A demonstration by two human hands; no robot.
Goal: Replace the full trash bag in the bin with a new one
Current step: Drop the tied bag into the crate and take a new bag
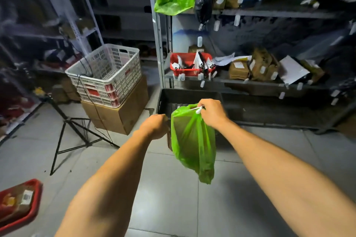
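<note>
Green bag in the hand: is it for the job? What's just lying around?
For the job:
green bag
right hand holding it
left hand

Lying about:
white basket
cardboard box
red tray
tripod

No words or numbers can be read anywhere. The small white tags (237, 20) hanging on the shelf (269, 12) edges are too blurry. The sticker on the box in the red tray (28, 215) has a barcode, but it is too small to read.
</note>
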